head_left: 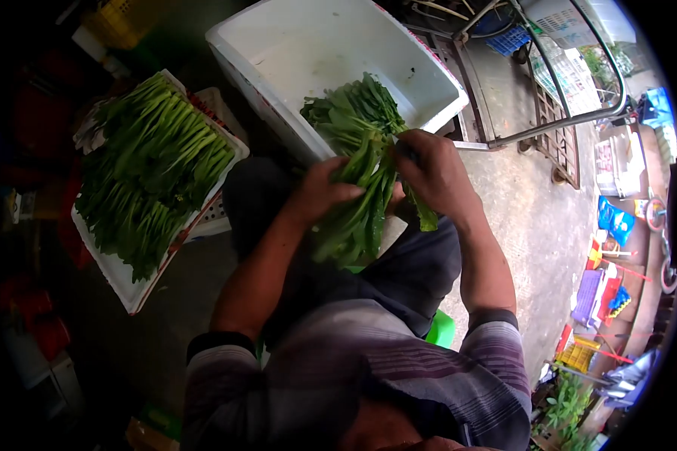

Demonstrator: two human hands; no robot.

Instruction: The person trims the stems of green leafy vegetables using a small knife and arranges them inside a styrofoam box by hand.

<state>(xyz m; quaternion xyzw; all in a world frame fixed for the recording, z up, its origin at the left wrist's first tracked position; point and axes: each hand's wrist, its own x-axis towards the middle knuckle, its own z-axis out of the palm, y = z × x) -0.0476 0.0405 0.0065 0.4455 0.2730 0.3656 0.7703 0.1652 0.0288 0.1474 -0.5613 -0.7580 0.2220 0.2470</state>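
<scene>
My left hand [322, 194] is closed around a bunch of long-stemmed leafy greens [365, 199], held over my lap with the leaves hanging down. At the bunch's stem ends, my right hand [436, 169] is closed with its fingers pinched together. Something small and dark shows against its palm, with a pale glint by the fingertips; I cannot make out what it is. Just beyond my hands, more leafy greens [353, 105] lie in the near end of a deep white foam box [301, 37].
To the left, a white foam tray [116, 278] holds a large pile of leafy greens [154, 158]. A metal-framed cart [557, 120] stands at the upper right. Beneath me is a green seat [440, 329]. Crates and a blue bag [615, 220] line the right side.
</scene>
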